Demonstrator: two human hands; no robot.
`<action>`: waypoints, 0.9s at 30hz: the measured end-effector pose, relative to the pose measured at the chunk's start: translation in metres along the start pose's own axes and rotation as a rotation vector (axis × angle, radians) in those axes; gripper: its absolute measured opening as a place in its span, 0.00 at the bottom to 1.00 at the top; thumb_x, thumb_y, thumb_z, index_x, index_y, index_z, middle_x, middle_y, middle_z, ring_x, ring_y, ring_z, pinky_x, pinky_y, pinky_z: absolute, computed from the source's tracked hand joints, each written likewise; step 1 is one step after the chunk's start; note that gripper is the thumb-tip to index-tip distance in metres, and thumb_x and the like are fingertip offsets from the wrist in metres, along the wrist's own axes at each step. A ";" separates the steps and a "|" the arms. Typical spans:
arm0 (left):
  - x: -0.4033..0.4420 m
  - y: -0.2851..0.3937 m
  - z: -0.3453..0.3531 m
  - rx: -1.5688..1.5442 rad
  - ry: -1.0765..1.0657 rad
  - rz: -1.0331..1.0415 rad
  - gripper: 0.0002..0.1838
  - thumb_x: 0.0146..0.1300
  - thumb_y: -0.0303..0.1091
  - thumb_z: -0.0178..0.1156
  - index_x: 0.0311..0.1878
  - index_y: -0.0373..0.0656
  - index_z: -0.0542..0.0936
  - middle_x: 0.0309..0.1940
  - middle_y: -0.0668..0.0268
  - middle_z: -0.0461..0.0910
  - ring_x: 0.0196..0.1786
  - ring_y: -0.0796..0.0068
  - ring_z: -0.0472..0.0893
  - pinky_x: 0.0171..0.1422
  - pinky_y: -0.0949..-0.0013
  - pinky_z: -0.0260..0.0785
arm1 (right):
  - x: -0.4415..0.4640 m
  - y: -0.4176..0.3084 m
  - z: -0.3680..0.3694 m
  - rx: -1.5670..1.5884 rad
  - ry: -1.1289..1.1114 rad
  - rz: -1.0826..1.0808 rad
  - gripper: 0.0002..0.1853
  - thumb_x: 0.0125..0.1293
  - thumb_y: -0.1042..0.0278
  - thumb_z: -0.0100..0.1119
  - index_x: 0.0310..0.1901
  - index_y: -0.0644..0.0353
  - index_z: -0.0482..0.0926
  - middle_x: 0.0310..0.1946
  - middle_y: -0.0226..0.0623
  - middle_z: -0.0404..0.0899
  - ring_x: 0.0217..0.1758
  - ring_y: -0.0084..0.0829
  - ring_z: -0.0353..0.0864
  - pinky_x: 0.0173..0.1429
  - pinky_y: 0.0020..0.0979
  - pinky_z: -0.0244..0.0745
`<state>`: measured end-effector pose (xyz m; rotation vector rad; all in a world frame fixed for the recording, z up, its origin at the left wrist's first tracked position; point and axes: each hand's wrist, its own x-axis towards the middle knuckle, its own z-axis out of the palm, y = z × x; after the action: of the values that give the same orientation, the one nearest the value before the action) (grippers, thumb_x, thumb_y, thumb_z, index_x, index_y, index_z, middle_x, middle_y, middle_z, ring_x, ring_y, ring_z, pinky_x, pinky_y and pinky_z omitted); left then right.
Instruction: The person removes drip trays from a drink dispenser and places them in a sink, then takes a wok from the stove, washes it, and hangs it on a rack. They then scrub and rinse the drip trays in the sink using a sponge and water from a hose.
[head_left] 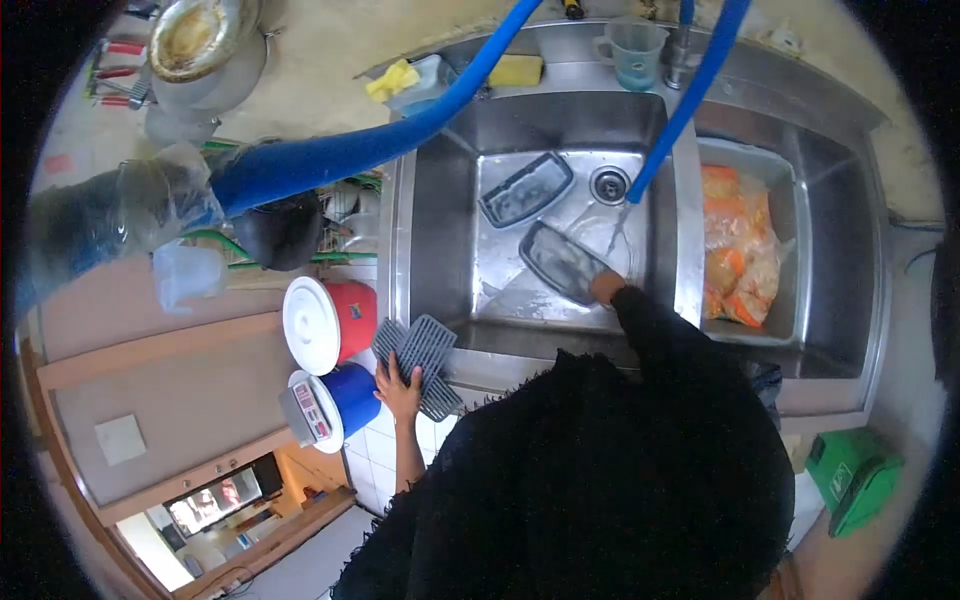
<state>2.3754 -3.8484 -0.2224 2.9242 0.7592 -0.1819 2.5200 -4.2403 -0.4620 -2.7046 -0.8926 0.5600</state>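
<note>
My left hand (400, 391) is just outside the sink's left front corner, its fingers over the edge of several grey slatted grates (427, 345), which it holds in a loose, overlapping stack. Down in the steel sink (432, 235), my right hand (606, 287) grips the near end of a dark, shallow oblong tray (560, 262). That tray lies on the basin floor and looks wet inside. A similar dark tray (527, 190) lies behind it, apart from my hands. The fingertips of my right hand are partly hidden.
A blue hose (690, 100) hangs into the sink near the drain (609, 185). The right basin holds a tub (797, 240) with bagged orange food (735, 250). A measuring jug (637, 55) stands behind. Red (352, 318) and blue (357, 395) buckets stand left, a scale (308, 413) on the blue one.
</note>
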 end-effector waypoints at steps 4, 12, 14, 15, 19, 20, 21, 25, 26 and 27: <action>0.001 0.018 -0.014 0.016 0.151 0.051 0.39 0.41 0.53 0.58 0.58 0.58 0.56 0.59 0.55 0.47 0.62 0.54 0.47 0.57 0.39 0.36 | 0.008 0.020 -0.077 0.196 -0.094 -0.096 0.14 0.41 0.58 0.56 0.32 0.53 0.76 0.27 0.39 0.75 0.32 0.41 0.73 0.37 0.38 0.67; 0.014 0.029 -0.009 0.096 0.058 -0.047 0.36 0.41 0.48 0.59 0.56 0.57 0.59 0.60 0.58 0.46 0.63 0.57 0.47 0.58 0.38 0.33 | -0.004 0.054 -0.151 1.023 0.442 0.605 0.23 0.47 0.46 0.53 0.28 0.64 0.75 0.22 0.41 0.75 0.26 0.35 0.74 0.30 0.33 0.64; 0.011 0.030 -0.010 0.070 0.085 -0.051 0.35 0.40 0.45 0.60 0.55 0.56 0.61 0.60 0.58 0.46 0.63 0.58 0.47 0.57 0.38 0.33 | -0.020 0.056 -0.158 0.985 0.513 0.616 0.25 0.45 0.45 0.55 0.26 0.65 0.76 0.20 0.41 0.75 0.23 0.32 0.74 0.29 0.33 0.64; 0.009 0.032 -0.013 0.058 0.127 -0.044 0.34 0.39 0.43 0.61 0.54 0.55 0.62 0.60 0.58 0.47 0.63 0.58 0.47 0.57 0.38 0.33 | -0.027 0.059 -0.162 1.115 0.520 0.576 0.25 0.44 0.46 0.58 0.23 0.66 0.76 0.19 0.40 0.75 0.22 0.30 0.74 0.27 0.31 0.64; 0.011 0.061 -0.026 -0.028 0.321 0.066 0.32 0.39 0.37 0.61 0.52 0.49 0.64 0.58 0.56 0.51 0.61 0.56 0.51 0.57 0.40 0.37 | -0.038 0.048 -0.164 1.395 0.743 0.740 0.18 0.47 0.56 0.58 0.23 0.67 0.76 0.20 0.33 0.74 0.21 0.21 0.71 0.26 0.25 0.63; 0.015 0.077 -0.032 -0.062 0.406 0.153 0.31 0.40 0.36 0.60 0.52 0.47 0.64 0.57 0.55 0.52 0.60 0.55 0.53 0.58 0.42 0.40 | -0.035 0.048 -0.155 1.390 0.744 0.744 0.18 0.47 0.56 0.58 0.23 0.67 0.76 0.20 0.33 0.74 0.21 0.21 0.71 0.26 0.25 0.63; 0.018 0.098 -0.038 -0.175 0.409 0.260 0.29 0.41 0.34 0.59 0.51 0.46 0.65 0.55 0.55 0.55 0.58 0.55 0.55 0.58 0.46 0.43 | -0.030 0.042 -0.155 1.474 0.792 0.749 0.21 0.46 0.52 0.58 0.25 0.67 0.76 0.21 0.36 0.74 0.23 0.25 0.72 0.28 0.27 0.63; 0.024 0.197 -0.035 -0.605 -0.008 0.659 0.22 0.44 0.31 0.56 0.46 0.40 0.69 0.46 0.54 0.68 0.53 0.58 0.63 0.57 0.62 0.52 | -0.028 0.020 -0.188 1.594 0.865 0.863 0.23 0.50 0.49 0.53 0.30 0.67 0.75 0.25 0.36 0.74 0.29 0.26 0.72 0.33 0.29 0.64; 0.020 0.221 -0.018 -0.689 -0.091 0.761 0.23 0.45 0.33 0.57 0.47 0.38 0.68 0.48 0.52 0.66 0.53 0.58 0.64 0.58 0.65 0.52 | -0.030 0.018 -0.195 1.578 0.854 0.988 0.23 0.51 0.49 0.52 0.30 0.67 0.75 0.26 0.35 0.75 0.29 0.26 0.72 0.33 0.28 0.64; 0.022 0.244 0.009 -0.658 -0.221 0.823 0.27 0.46 0.35 0.57 0.51 0.37 0.64 0.52 0.51 0.62 0.57 0.58 0.59 0.60 0.65 0.49 | -0.033 0.018 -0.197 1.572 0.857 0.987 0.23 0.51 0.49 0.52 0.30 0.67 0.75 0.26 0.35 0.75 0.29 0.26 0.72 0.33 0.28 0.64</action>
<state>2.5128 -4.0508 -0.2152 2.2800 -0.3800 -0.1311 2.5891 -4.2948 -0.2813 -1.3339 0.8693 0.0407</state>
